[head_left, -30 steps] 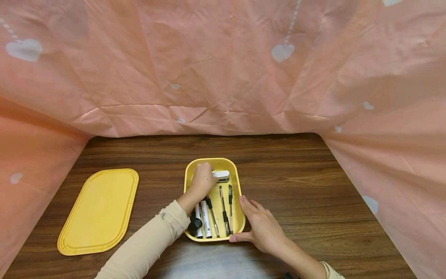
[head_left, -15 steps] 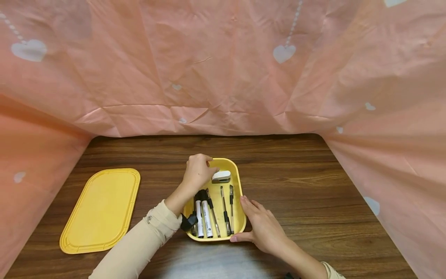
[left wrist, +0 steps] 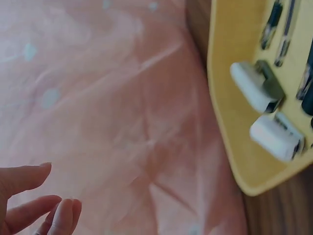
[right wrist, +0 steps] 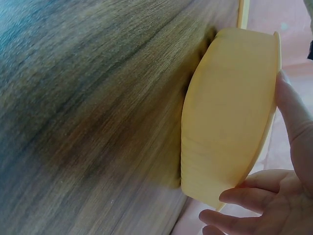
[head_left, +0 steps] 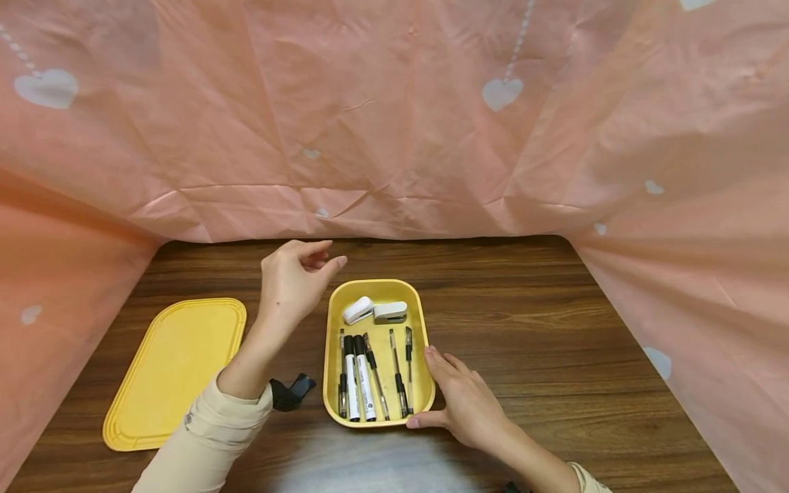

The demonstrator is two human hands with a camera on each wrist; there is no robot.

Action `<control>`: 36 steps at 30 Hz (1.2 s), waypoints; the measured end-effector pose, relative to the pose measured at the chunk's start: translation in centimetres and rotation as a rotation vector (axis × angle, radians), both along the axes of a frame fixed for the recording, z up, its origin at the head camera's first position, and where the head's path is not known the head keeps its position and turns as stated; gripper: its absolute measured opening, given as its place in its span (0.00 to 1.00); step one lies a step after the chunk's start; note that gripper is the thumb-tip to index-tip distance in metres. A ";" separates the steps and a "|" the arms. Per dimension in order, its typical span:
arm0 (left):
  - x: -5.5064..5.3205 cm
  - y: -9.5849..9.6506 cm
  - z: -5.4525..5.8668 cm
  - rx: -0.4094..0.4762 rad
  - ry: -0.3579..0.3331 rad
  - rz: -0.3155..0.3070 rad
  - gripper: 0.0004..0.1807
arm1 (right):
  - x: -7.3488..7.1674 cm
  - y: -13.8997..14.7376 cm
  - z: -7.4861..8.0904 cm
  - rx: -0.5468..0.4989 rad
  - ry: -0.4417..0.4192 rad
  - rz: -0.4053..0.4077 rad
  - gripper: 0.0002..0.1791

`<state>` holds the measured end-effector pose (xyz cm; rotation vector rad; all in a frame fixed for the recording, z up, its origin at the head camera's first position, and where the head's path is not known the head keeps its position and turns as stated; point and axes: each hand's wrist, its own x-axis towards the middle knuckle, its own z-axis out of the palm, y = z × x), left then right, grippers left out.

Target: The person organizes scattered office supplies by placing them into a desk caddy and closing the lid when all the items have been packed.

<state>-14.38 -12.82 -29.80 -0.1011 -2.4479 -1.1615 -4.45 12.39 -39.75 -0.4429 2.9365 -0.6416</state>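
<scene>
A yellow plastic box (head_left: 376,288) stands on the table. Two small white staplers, one at the right (head_left: 390,312) and one tilted at the left (head_left: 359,310), lie at its far end. Below them lie two whiteboard markers (head_left: 366,383) and several black gel pens (head_left: 398,373). My left hand (head_left: 288,284) is raised beyond the box's far left corner, thumb and fingers apart, holding nothing. In the left wrist view, both staplers show inside the box wall (left wrist: 220,98). With thumb and fingers spread, my right hand (head_left: 465,397) rests against the box's near right corner, touching its rim.
A flat yellow lid (head_left: 179,370) lies on the wooden table (head_left: 555,329) to the left of the box. Pink cloth (head_left: 394,137) with heart prints hangs behind the table and along both sides. A black strap (head_left: 292,392) sticks out from the left sleeve.
My left hand has let go of the left stapler and moved up and left out of the box, bringing that stapler into view. My right hand stays at the box corner.
</scene>
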 end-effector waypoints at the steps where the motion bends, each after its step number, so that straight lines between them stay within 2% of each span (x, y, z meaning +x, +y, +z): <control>1: 0.3 -0.5 0.2 0.005 0.018 0.016 0.18 | 0.0 0.0 0.0 -0.001 -0.002 0.000 0.61; 8: 2.4 -4.7 1.2 0.022 0.112 0.170 0.16 | 0.2 -0.2 0.0 0.000 -0.006 0.006 0.60; 11: 3.1 -6.6 1.1 0.034 0.122 0.237 0.16 | 0.2 -0.2 0.0 0.003 0.001 0.004 0.60; 14: 3.7 -8.7 0.8 0.045 0.098 0.297 0.18 | 0.1 -0.2 0.0 0.008 0.004 0.002 0.60; 17: 4.5 -11.0 0.2 0.059 0.044 0.358 0.21 | 0.1 -0.2 0.0 0.011 -0.002 0.000 0.60; 22: 6.2 -14.7 -1.5 0.072 -0.061 0.481 0.26 | 0.2 -0.3 -0.2 0.005 -0.012 0.003 0.60; 27: 7.6 -17.2 -3.4 0.079 -0.161 0.574 0.31 | 0.3 -0.2 -0.2 0.007 -0.003 0.003 0.60; 32: 8.9 -18.9 -5.1 0.051 -0.233 0.619 0.37 | 0.2 -0.2 -0.2 0.012 0.005 0.009 0.60; 36: 9.8 -20.3 -6.4 0.016 -0.344 0.615 0.45 | 0.2 -0.3 -0.1 0.016 0.003 0.011 0.60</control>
